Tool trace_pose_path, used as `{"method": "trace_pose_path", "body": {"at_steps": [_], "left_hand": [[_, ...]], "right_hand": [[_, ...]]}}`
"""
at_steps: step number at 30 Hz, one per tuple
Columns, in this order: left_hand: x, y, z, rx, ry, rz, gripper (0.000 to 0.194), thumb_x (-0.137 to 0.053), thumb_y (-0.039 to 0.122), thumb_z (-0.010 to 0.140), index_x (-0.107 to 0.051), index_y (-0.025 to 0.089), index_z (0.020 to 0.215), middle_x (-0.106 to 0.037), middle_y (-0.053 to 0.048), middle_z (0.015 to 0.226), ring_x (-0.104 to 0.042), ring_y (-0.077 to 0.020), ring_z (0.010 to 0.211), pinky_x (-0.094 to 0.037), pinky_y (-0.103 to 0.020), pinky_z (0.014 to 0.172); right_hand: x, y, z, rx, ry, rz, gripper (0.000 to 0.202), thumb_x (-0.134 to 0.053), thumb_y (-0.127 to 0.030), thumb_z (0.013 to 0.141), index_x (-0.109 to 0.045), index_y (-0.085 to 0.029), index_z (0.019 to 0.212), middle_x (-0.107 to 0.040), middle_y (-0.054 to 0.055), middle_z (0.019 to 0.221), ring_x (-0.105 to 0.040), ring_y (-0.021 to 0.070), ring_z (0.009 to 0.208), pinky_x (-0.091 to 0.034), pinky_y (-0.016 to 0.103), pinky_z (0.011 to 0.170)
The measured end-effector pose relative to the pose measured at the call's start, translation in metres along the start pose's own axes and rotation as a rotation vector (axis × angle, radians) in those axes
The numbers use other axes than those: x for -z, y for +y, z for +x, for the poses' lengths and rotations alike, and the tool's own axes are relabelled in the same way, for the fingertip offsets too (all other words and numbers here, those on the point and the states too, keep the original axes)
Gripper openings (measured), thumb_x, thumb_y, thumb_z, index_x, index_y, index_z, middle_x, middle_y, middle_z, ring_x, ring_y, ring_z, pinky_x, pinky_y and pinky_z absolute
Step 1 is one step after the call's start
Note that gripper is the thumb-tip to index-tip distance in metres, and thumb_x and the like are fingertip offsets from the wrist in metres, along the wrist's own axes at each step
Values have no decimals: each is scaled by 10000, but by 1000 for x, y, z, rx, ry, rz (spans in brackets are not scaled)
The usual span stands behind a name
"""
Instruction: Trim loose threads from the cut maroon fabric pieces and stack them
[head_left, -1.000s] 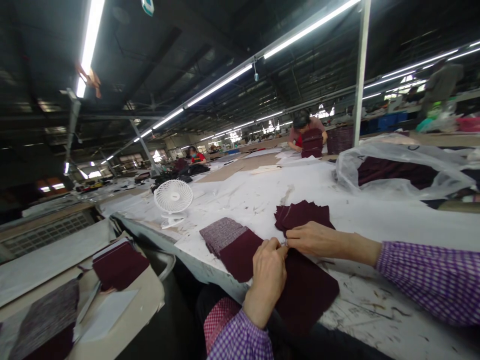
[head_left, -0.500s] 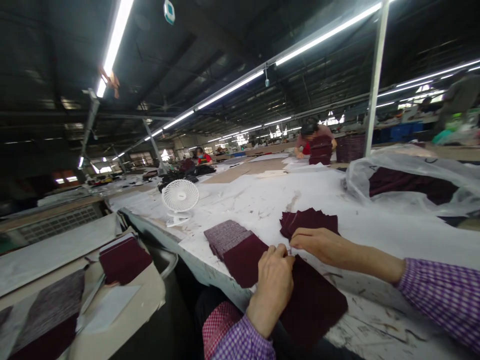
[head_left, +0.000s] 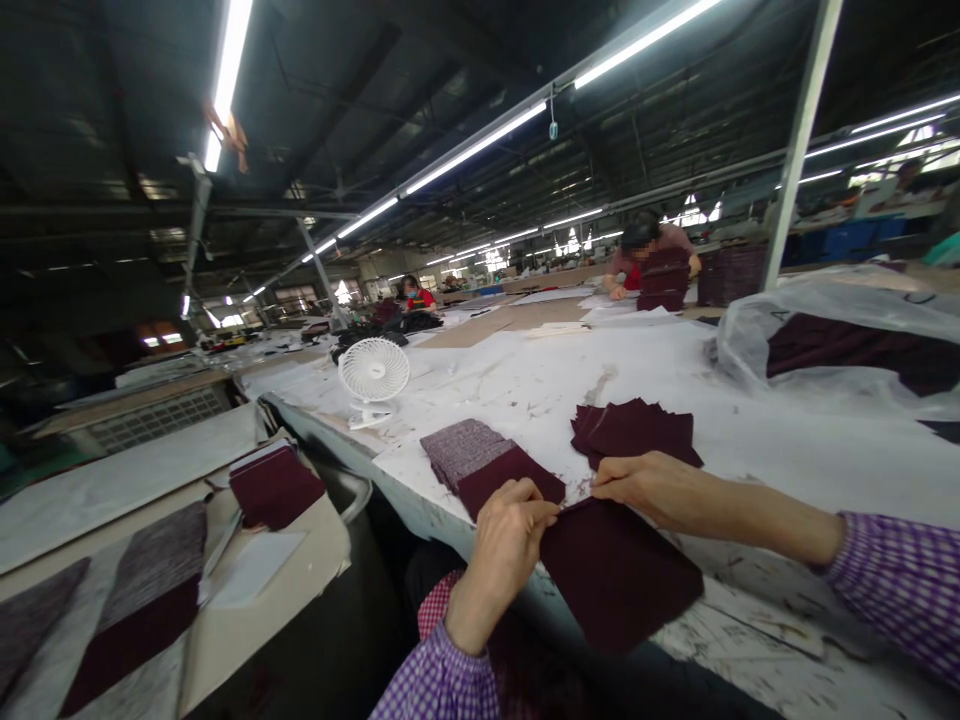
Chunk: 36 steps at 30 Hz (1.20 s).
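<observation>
A dark maroon fabric piece (head_left: 622,575) hangs over the near edge of the white-covered table (head_left: 510,375). My left hand (head_left: 510,530) pinches its upper left corner, and my right hand (head_left: 637,480) pinches the top edge a little further right. Left of them lies a stack of grey and maroon pieces (head_left: 465,455), partly behind my left hand. Just beyond my right hand sits a fanned pile of maroon pieces (head_left: 645,430).
A small white fan (head_left: 373,370) stands on the table. At the right is a clear plastic bag (head_left: 847,310) with maroon fabric. A lower board (head_left: 322,545) at the left holds more pieces. Two people work further back.
My left hand has moved left, away from my right hand, and the maroon piece's top edge now stretches between them. The view has shifted slightly.
</observation>
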<state>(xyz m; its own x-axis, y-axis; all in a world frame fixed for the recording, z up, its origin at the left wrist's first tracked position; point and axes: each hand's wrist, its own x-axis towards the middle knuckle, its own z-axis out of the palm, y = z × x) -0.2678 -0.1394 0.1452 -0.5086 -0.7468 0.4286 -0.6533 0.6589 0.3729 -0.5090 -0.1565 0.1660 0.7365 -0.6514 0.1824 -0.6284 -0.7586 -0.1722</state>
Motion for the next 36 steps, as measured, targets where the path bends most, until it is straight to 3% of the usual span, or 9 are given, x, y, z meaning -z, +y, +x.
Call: {"method": "trace_pose_path", "body": {"at_steps": [3,7,13,16,21,24,28,32,36], "left_hand": [[-1,-3,-4,-28,25,19,298,-421,188,916,-707,201,833,-576,-30,784,-502,-137,756,-406,-246,690],[1,-8,-9,-53,17,77,314,-393,208,937,-694,195,847,-570,-29,790,-488,-135,756,-400,-258,701],[-2,-12,-17,-128,43,188,279,-383,223,943,-661,216,948,-576,-27,811,-480,-165,809,-385,-305,743],[-1,-16,-18,-97,65,42,259,-417,238,933,-673,203,924,-593,-36,817,-500,-163,797,-399,-295,727],[10,-23,-19,68,117,-317,144,-519,197,878,-659,171,897,-612,-33,831,-552,-152,811,-430,-272,741],[12,-21,-19,107,115,-296,96,-589,155,809,-630,168,895,-587,-17,807,-532,-157,811,-423,-276,740],[6,-18,-20,48,96,-151,150,-500,89,840,-596,163,751,-574,-17,776,-492,-156,791,-400,-287,747],[1,-22,-25,-40,114,-91,218,-420,139,909,-606,151,794,-590,-40,819,-485,-159,795,-399,-293,746],[4,-29,-28,-69,130,-169,231,-447,211,919,-649,158,822,-612,-49,837,-507,-162,810,-412,-288,746]], "right_hand": [[2,-7,0,43,-63,-119,322,-350,-88,879,-634,-191,989,-604,59,929,-573,157,761,-401,267,681],[-2,-16,2,89,-26,-323,487,-392,-8,799,-589,-257,1169,-577,67,908,-555,156,747,-371,258,617],[0,-23,16,169,-79,-540,674,-464,15,720,-493,-327,1301,-561,43,813,-509,125,602,-268,253,521],[4,-26,22,202,-96,-565,698,-476,23,693,-497,-323,1299,-567,42,798,-473,112,546,-223,263,505],[8,-31,26,205,-142,-575,685,-480,28,682,-524,-306,1279,-584,56,792,-465,110,523,-195,270,489],[8,-32,26,211,-143,-578,672,-487,22,690,-526,-302,1277,-591,62,801,-490,117,542,-211,273,493],[8,-30,26,224,-142,-584,672,-489,22,692,-521,-303,1280,-601,64,817,-522,125,571,-223,278,495],[9,-29,28,262,-129,-551,687,-465,30,700,-504,-315,1293,-611,52,775,-529,131,564,-230,275,495],[10,-31,35,279,-142,-504,696,-421,46,722,-492,-332,1302,-621,22,712,-521,125,527,-244,272,500]]}}
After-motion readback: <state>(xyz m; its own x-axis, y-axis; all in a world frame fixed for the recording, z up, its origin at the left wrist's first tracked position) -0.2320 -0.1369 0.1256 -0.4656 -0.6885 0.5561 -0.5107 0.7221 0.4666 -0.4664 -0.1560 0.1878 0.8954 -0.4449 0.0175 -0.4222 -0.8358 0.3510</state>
